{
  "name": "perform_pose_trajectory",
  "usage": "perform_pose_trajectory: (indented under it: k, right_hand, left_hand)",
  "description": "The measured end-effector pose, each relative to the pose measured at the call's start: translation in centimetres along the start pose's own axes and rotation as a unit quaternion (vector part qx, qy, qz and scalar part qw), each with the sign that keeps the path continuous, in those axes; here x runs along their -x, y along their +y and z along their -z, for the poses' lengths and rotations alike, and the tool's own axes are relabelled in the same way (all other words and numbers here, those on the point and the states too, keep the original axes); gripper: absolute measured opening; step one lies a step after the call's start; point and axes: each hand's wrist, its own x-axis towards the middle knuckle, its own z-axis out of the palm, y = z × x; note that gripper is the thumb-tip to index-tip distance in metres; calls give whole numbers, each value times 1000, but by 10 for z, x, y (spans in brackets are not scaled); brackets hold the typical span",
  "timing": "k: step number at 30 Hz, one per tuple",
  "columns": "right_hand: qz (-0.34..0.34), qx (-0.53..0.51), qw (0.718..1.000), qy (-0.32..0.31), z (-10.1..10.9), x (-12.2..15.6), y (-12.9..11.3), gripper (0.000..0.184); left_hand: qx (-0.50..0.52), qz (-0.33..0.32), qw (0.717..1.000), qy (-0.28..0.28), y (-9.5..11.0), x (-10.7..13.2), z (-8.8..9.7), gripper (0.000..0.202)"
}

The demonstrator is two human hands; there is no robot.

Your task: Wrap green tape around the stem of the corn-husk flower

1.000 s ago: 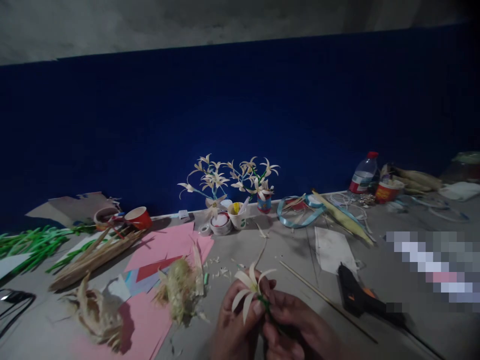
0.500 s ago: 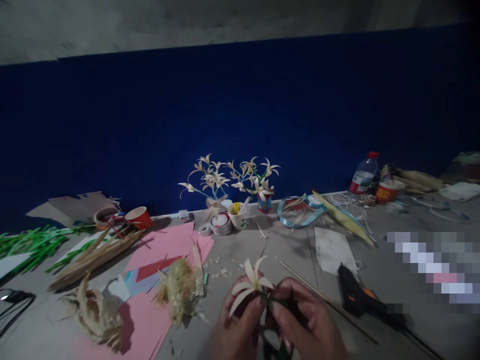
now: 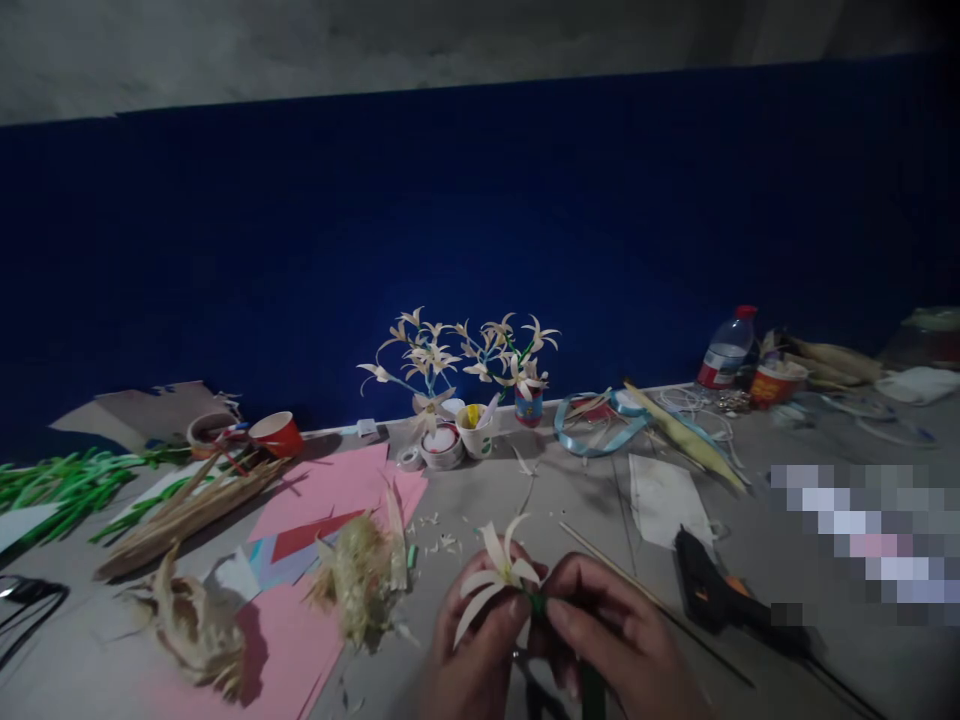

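Note:
Low in the middle, my left hand (image 3: pixel 480 640) is closed on a pale handmade flower (image 3: pixel 495 578) with long, narrow, curling petals. The bloom faces up and to the left. At its base, green wrapping (image 3: pixel 535 602) shows between my two hands. My right hand (image 3: pixel 611 630) pinches there, thumb and fingers pressed together, and a dark green strip of tape (image 3: pixel 592 690) hangs below it. The stem under the flower is mostly hidden by my fingers. Just right of my right hand lies a thin stick (image 3: pixel 622 572).
A black glue gun (image 3: pixel 724 590) lies at right beside a white sheet (image 3: pixel 670 498). Finished flowers (image 3: pixel 431 358) stand in small containers at the back. At left are pink paper (image 3: pixel 292 640), dried husks (image 3: pixel 196 630) and green stems (image 3: pixel 71 490). A bottle (image 3: pixel 727 348) stands back right.
My hands have shifted slightly, and the flower has turned and tipped a little to the left. More green shows at its base, and the green strip hangs more plainly under my right hand.

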Motion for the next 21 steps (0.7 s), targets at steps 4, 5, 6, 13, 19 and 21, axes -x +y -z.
perform_pose_trajectory:
  k: [4, 5, 6, 13, 19, 21]
  right_hand:
    - [60, 66, 996, -3, 2, -1, -3, 18]
    - [77, 89, 993, 3, 2, -1, -1, 16]
    - [93, 103, 990, 11, 2, -1, 0, 15]
    - [36, -45, 998, 9, -1, -3, 2, 27]
    - [-52, -155, 987, -1, -5, -4, 1, 23]
    - [-50, -155, 987, -4, -4, -5, -1, 23]
  left_hand:
    - [-39, -34, 999, 2, 8, 0, -2, 22]
    - [-63, -46, 997, -2, 11, 1, -3, 21]
    - [-79, -54, 995, -9, 13, 2, -4, 21]
    - [-62, -29, 997, -16, 18, 7, -9, 18]
    - [-84, -49, 994, -48, 13, 2, -1, 17]
    - [-78, -36, 993, -76, 12, 2, -3, 18]
